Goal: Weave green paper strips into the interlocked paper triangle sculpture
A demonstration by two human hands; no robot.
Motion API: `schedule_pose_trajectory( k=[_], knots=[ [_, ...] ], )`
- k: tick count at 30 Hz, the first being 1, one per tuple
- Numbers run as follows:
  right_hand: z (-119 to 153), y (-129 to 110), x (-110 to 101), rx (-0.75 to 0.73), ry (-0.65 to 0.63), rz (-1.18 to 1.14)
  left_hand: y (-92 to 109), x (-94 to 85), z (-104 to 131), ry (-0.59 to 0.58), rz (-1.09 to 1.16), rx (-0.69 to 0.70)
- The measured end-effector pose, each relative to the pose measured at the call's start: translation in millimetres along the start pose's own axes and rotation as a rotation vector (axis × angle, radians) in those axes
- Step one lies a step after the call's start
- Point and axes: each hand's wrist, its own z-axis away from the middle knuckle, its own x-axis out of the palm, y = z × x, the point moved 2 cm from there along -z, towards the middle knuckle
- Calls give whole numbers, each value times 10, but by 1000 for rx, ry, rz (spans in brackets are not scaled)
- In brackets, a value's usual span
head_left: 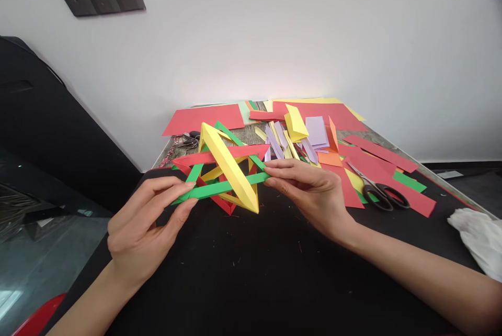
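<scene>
An interlocked paper model [229, 168] of folded yellow, green and red strips is held above the black table cover. My left hand [151, 221] pinches the green strip's left corner between thumb and fingers. On the other side, my right hand [306, 189] pinches the model's right green corner. A long yellow folded strip slants across the front of the model, from upper left to lower right. Red strips pass behind it, their lower tip near the black cover.
Scissors [378, 192] with black handles lie on red paper [372, 163] at the right. Behind are folded purple pieces [317, 131], a yellow folded piece [297, 124] and large red sheets [207, 119]. White crumpled tissue [478, 236] sits at the right edge.
</scene>
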Motion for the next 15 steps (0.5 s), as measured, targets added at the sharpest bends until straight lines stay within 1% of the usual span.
schedule_pose_trajectory(
  k=[4, 8, 15],
  knots=[
    [1, 28, 17, 17, 20, -75, 9, 1, -5, 14, -13, 26],
    [-2, 59, 28, -24, 12, -106, 4, -3, -14, 20, -22, 62],
    [13, 64, 34, -23, -9, -132, -14, -25, -5, 15, -38, 51]
  ],
)
